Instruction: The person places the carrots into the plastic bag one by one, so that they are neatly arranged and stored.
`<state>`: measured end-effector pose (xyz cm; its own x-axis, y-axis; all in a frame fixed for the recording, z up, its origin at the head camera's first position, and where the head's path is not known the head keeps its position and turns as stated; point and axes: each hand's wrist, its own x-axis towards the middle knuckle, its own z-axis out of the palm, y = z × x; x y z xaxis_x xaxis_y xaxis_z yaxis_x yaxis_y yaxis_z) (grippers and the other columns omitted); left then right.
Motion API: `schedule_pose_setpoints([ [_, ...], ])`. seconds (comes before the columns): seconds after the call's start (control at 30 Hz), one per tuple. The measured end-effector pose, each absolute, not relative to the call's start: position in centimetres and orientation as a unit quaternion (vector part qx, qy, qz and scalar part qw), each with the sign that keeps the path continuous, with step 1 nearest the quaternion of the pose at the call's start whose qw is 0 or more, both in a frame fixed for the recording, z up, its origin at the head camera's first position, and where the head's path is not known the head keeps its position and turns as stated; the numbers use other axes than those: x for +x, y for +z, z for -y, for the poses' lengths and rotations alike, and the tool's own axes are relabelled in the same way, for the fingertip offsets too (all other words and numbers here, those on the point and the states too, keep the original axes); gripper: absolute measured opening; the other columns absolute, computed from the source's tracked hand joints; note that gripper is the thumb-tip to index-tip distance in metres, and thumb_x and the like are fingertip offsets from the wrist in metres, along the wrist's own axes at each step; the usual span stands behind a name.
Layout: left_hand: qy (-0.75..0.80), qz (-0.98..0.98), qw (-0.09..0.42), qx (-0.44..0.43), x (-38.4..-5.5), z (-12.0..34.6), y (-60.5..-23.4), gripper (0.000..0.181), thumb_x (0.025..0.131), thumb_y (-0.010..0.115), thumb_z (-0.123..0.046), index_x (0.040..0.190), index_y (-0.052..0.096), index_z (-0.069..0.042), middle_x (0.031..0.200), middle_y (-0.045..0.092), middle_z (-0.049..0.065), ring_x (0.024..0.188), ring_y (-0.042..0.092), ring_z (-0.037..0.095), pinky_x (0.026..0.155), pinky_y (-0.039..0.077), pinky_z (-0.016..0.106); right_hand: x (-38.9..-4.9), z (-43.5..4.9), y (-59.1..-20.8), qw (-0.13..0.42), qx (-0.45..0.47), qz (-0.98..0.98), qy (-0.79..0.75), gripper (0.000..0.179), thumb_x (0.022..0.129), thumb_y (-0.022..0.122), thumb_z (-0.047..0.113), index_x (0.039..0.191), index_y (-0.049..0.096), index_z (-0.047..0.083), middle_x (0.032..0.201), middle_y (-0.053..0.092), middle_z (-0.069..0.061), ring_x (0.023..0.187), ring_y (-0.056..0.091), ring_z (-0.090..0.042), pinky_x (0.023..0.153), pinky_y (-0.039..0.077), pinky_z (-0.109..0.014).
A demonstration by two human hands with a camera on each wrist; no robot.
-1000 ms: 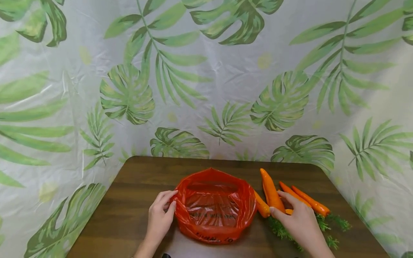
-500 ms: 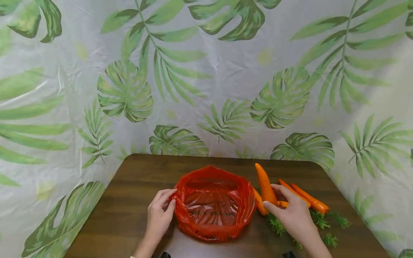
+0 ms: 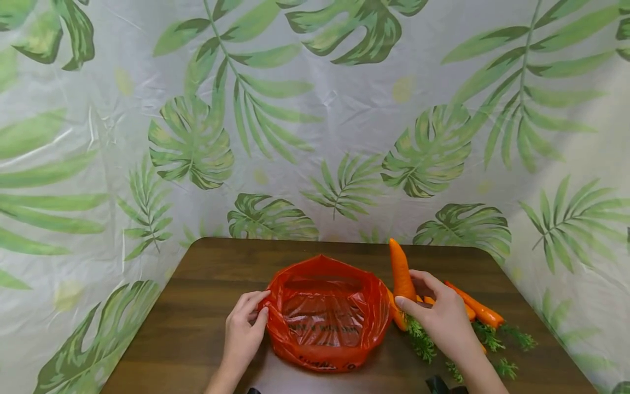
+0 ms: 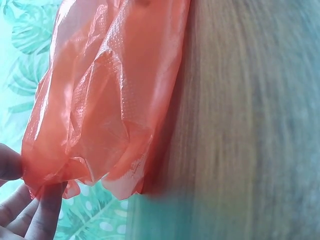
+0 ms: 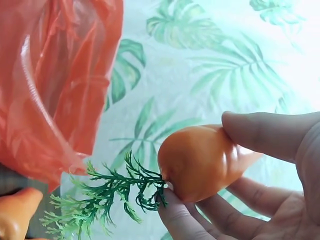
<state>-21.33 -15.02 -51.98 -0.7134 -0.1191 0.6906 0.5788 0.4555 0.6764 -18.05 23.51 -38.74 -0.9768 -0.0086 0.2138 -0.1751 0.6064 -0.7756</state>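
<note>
My left hand [image 3: 245, 323] pinches the left rim of a red plastic bag [image 3: 322, 358], which stands with its mouth spread wide on the table. In the left wrist view, thumb and fingers hold the crumpled edge of the bag [image 4: 115, 100]. A large orange carrot [image 3: 401, 268] points tip-up in my right hand [image 3: 445, 317], just right of the bag. Seen from the right wrist, thumb and fingers grip the thick end of this carrot [image 5: 195, 160], and its green leafy top [image 5: 100, 195] hangs toward the bag. Dark printing shows on the bag.
More carrots [image 3: 479, 309] with green tops [image 3: 492, 336] lie at the right of the brown wooden table [image 3: 197, 306]. One carrot [image 3: 397, 317] rests against the bag's right side. A leaf-patterned sheet [image 3: 344, 120] hangs behind the table. Black objects [image 3: 438, 384] show at the front edge.
My right hand has lifted the carrot up and slightly left off the pile, toward the bag. The left hand keeps its hold on the bag's rim.
</note>
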Motion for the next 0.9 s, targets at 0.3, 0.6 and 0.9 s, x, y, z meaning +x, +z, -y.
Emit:
schedule_pose_setpoints([
  [0.3, -0.504, 0.774, 0.351, -0.155, -21.4, 14.8, -52.2, 0.036, 0.085, 0.072, 0.009, 0.117, 0.074, -0.007, 0.112, 0.066, 0.003, 0.084, 0.068, 0.028, 0.07, 0.056, 0.018, -18.6, -22.4, -38.3, 0.108, 0.075, 0.874, 0.467, 0.061, 0.087, 0.078, 0.04, 0.14, 0.057, 0.017, 0.125, 0.066, -0.005, 0.115, 0.062, -0.023, 0.088, 0.056, -0.036],
  [0.6, -0.496, 0.774, 0.362, -0.153, -21.3, 14.9, -51.9, 0.039, 0.082, 0.072, 0.013, 0.115, 0.075, -0.007, 0.111, 0.066, 0.004, 0.082, 0.068, 0.021, 0.069, 0.056, 0.02, -19.0, -20.1, -37.4, 0.099, 0.096, 0.849, 0.511, 0.061, 0.085, 0.08, 0.039, 0.139, 0.057, 0.021, 0.126, 0.064, -0.003, 0.115, 0.06, -0.022, 0.089, 0.055, -0.031],
  [0.9, -0.496, 0.774, 0.363, -0.153, -21.3, 14.9, -52.1, 0.037, 0.083, 0.071, 0.011, 0.115, 0.075, -0.007, 0.111, 0.066, 0.002, 0.083, 0.068, 0.024, 0.069, 0.057, 0.022, -19.8, -18.3, -37.4, 0.103, 0.144, 0.82, 0.545, 0.055, 0.086, 0.08, 0.032, 0.136, 0.06, 0.021, 0.125, 0.065, -0.003, 0.115, 0.062, -0.02, 0.09, 0.055, -0.031],
])
